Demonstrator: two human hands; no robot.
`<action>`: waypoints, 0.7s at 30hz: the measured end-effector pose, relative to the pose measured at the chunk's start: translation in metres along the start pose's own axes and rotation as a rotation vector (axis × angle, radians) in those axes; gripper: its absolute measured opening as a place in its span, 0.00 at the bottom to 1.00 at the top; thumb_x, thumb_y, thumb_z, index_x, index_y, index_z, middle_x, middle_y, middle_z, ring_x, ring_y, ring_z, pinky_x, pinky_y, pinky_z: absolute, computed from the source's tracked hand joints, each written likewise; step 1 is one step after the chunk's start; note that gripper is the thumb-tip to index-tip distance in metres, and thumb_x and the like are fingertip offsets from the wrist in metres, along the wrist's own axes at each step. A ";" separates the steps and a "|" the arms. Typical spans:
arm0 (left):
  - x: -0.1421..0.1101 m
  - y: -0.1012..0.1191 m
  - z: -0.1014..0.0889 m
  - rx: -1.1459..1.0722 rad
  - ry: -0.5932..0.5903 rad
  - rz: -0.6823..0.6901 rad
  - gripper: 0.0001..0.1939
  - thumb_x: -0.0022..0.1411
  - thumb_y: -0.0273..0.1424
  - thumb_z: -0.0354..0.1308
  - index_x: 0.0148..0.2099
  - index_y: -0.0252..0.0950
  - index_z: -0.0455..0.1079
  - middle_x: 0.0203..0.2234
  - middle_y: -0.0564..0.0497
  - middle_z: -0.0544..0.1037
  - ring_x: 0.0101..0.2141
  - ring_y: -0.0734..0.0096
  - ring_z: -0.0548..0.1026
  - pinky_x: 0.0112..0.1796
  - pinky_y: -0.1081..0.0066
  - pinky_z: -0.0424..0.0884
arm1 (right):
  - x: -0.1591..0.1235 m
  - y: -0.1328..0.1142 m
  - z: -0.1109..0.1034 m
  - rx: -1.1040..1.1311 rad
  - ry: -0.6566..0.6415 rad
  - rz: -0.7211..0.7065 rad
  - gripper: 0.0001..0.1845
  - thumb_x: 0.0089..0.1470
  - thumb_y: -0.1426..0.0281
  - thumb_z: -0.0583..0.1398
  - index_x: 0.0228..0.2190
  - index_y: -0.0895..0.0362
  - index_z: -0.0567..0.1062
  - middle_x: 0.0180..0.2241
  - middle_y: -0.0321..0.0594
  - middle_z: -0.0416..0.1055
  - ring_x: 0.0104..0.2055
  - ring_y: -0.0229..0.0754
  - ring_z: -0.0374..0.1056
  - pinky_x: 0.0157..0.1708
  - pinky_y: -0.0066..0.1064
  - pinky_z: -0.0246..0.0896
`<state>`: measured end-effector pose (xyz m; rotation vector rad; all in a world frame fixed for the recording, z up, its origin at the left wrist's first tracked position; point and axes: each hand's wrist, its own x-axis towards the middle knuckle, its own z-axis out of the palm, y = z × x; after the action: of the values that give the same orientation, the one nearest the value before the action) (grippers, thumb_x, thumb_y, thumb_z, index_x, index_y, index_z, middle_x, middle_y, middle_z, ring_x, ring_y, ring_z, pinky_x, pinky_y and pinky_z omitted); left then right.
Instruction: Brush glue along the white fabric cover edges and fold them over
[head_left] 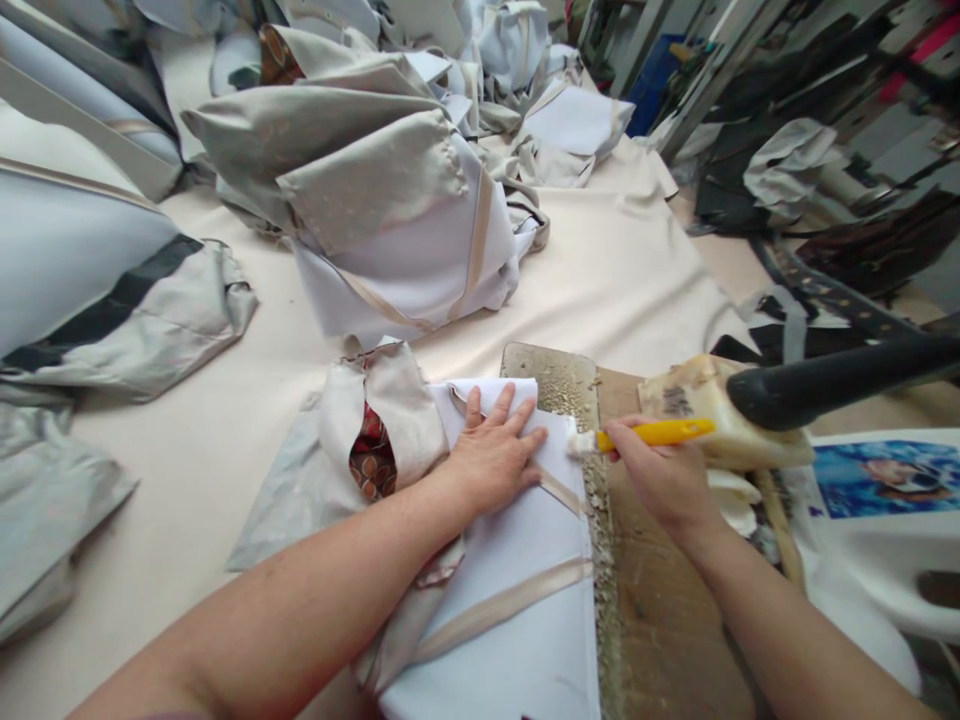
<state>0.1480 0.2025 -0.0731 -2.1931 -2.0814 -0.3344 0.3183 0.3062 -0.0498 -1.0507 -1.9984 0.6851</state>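
The fingertips of the right hand (664, 480) grasp the yellow handle of a brush (664, 432), thumb and fingers closed round it near the bristle end. The white bristles are at the right edge of a white panel (517, 630), seemingly touching it near its upper corner. The left hand (495, 455) lies palm down on the same panel, fingers spread and grasping nothing, just left of the bristles. The panel lies flat in front of the person, its long right edge along a crusted strip (604, 600), and tan bands (502, 605) cross its surface.

Left of the left hand, a bunched pale cloth (416, 405) gapes to show a red and brown patterned lining (373, 455); the left forearm passes just below the opening. To the right of the crusted strip is a brown board (652, 610), partly under the right hand. Beyond that hand sits a stained, yellowish tub (694, 395), with the end of a thick black tube (847, 380) over it. Farther right, a blue picture (889, 478) shows on a white surface.

Past the panel, a cream cover (637, 260) spreads over the table. A heap of grey and white bags (375, 190) stands on it, and another white piece with a dark stripe (112, 300) lies at far left.
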 end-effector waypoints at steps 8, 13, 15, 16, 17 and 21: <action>0.001 0.000 -0.001 0.011 -0.014 0.001 0.25 0.59 0.46 0.53 0.57 0.46 0.63 0.63 0.47 0.53 0.63 0.48 0.40 0.55 0.37 0.28 | -0.034 0.004 -0.001 -0.019 -0.082 0.071 0.13 0.46 0.65 0.55 0.15 0.56 0.68 0.14 0.33 0.64 0.20 0.38 0.61 0.23 0.28 0.55; 0.001 0.001 0.000 0.005 -0.031 -0.004 0.25 0.59 0.46 0.53 0.57 0.45 0.63 0.63 0.47 0.52 0.63 0.47 0.40 0.55 0.38 0.28 | -0.057 0.009 -0.011 0.013 -0.065 0.159 0.14 0.47 0.63 0.56 0.16 0.56 0.69 0.16 0.34 0.65 0.22 0.39 0.63 0.24 0.28 0.56; 0.001 0.001 0.001 0.011 -0.027 -0.002 0.25 0.59 0.46 0.53 0.58 0.45 0.63 0.63 0.47 0.52 0.63 0.46 0.40 0.55 0.37 0.28 | -0.045 0.012 -0.008 0.054 -0.019 0.124 0.13 0.47 0.63 0.57 0.17 0.56 0.69 0.18 0.35 0.68 0.24 0.40 0.65 0.26 0.29 0.57; 0.001 0.000 0.001 0.015 -0.024 0.001 0.25 0.59 0.46 0.53 0.58 0.46 0.63 0.63 0.48 0.52 0.63 0.46 0.40 0.55 0.37 0.28 | -0.038 0.014 -0.005 0.060 0.001 0.108 0.13 0.48 0.62 0.57 0.18 0.56 0.70 0.18 0.35 0.68 0.25 0.40 0.65 0.28 0.29 0.58; 0.001 0.000 0.002 0.018 -0.019 0.003 0.25 0.59 0.46 0.52 0.58 0.46 0.62 0.63 0.48 0.52 0.63 0.46 0.40 0.54 0.36 0.27 | -0.033 0.015 -0.004 0.053 0.025 0.098 0.13 0.48 0.62 0.57 0.18 0.56 0.70 0.19 0.35 0.68 0.25 0.40 0.65 0.29 0.30 0.58; 0.001 0.000 0.004 0.026 -0.013 0.006 0.25 0.59 0.46 0.52 0.58 0.47 0.63 0.63 0.48 0.53 0.63 0.47 0.40 0.55 0.37 0.28 | -0.038 0.019 -0.004 0.026 0.070 0.052 0.14 0.49 0.62 0.56 0.19 0.57 0.70 0.18 0.35 0.67 0.24 0.40 0.64 0.29 0.30 0.58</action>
<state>0.1483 0.2046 -0.0768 -2.1916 -2.0737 -0.2918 0.3435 0.2842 -0.0756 -1.1002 -1.9031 0.6905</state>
